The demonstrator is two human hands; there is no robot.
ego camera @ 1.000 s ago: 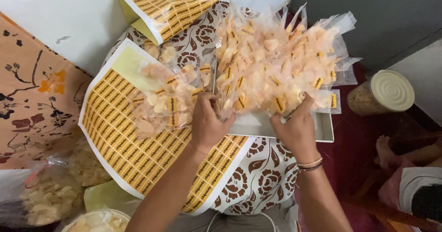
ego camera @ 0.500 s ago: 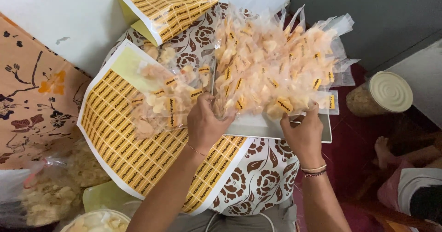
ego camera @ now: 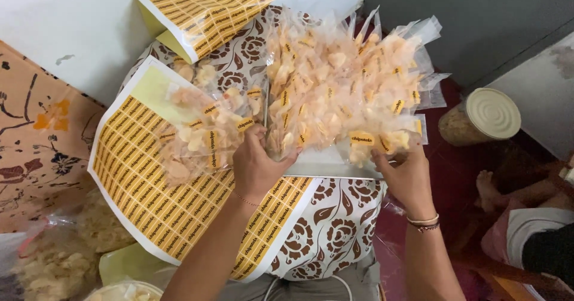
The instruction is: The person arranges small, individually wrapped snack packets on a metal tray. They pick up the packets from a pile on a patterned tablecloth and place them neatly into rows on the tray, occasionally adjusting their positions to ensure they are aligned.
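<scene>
Two hands reach up from the six o'clock edge of the view, forearms bare, palms down. Left hand (ego camera: 258,168) lies with fingers curled onto the lower edge of the snack bags (ego camera: 344,83), its thumb pressed against a clear bag at the pile's seven o'clock corner. Right hand (ego camera: 406,178), a beaded bracelet (ego camera: 423,222) on its wrist, pinches the bottom of one bag between thumb and fingers, just under a yellow sticker (ego camera: 362,138).

Many small clear bags make up the pile, each filled with pale chips and marked with a yellow sticker; they rest on a white tray (ego camera: 335,168) on the desk (ego camera: 335,229), which wears a brown-and-white patterned cloth. At nine o'clock from the left hand a smaller heap of bags (ego camera: 200,130) sits on a sheet of yellow stickers (ego camera: 140,187). A second sticker sheet (ego camera: 212,11) lies at eleven o'clock. At three o'clock stands a round jar with a white lid (ego camera: 485,115), chips inside. Large bags of loose chips (ego camera: 60,265) fill the eight o'clock corner.
</scene>
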